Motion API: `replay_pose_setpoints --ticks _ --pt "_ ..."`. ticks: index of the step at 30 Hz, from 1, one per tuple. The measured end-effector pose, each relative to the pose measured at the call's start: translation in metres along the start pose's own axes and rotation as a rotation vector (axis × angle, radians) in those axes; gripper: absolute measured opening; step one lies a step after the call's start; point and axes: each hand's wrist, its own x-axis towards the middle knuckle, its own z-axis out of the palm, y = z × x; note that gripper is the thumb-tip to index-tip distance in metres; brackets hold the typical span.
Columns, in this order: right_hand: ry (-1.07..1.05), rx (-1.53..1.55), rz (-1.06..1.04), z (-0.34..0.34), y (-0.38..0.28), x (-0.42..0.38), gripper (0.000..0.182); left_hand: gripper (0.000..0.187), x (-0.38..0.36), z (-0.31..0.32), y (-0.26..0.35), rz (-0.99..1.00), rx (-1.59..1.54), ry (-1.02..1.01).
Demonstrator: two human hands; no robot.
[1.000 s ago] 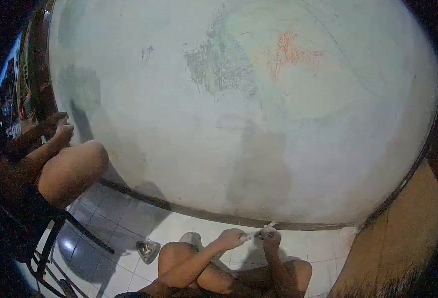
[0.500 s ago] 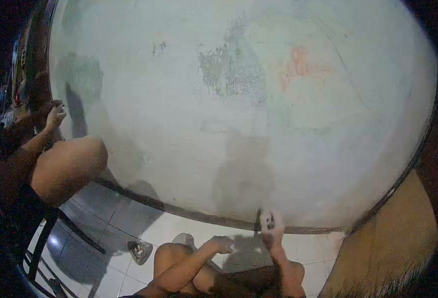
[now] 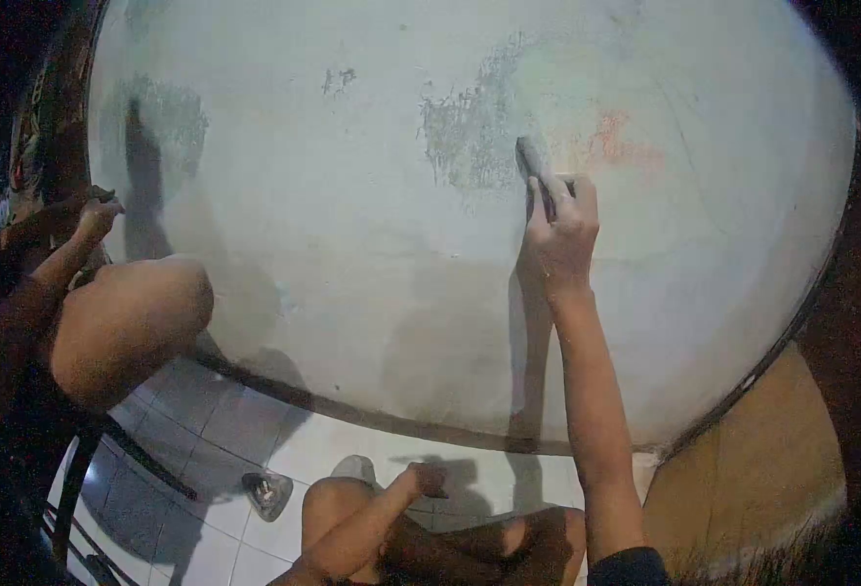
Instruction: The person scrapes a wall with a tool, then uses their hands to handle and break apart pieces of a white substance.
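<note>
My right hand (image 3: 564,232) reaches up to the pale wall (image 3: 333,215). Its fingers grip a small flat grey piece (image 3: 529,156) against the surface, between a rough dark patch (image 3: 468,132) and a faint orange-red mark (image 3: 621,140). What kind of tool or pad this is does not show clearly. Low in front of the wall, my left hand (image 3: 428,480) hovers by my bent knees with its fingers curled. Whatever it may hold is too dim and small to make out.
At the left, another person sits on a black-framed chair (image 3: 79,479), knee (image 3: 138,317) near the wall, one hand (image 3: 97,217) raised beside it. A small grey triangular container (image 3: 267,495) stands on white floor tiles (image 3: 196,415). A brown panel (image 3: 753,459) leans at lower right.
My right hand has risen from the wall's bottom edge to the patched area, arm now stretched out. My left hand has shifted slightly left. The view has moved a little.
</note>
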Motion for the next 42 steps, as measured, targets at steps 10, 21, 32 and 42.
replay_pose_setpoints --ticks 10,21,32,42 --pt "-0.022 -0.137 -0.177 0.002 0.011 -0.036 0.021 0.052 0.006 0.023 -0.007 0.038 0.039 0.208" --pt "-0.009 -0.095 -0.080 -0.007 0.015 -0.081 0.043 0.043 0.002 0.022 -0.009 -0.029 -0.106 0.277" --pt "-0.024 -0.069 0.004 -0.007 0.024 -0.098 0.037 0.048 0.009 0.029 -0.006 -0.097 -0.034 0.176" --pt "0.104 -0.056 -0.053 0.020 0.016 -0.043 0.047 0.055 -0.017 -0.011 0.007 -0.090 -0.014 0.106"
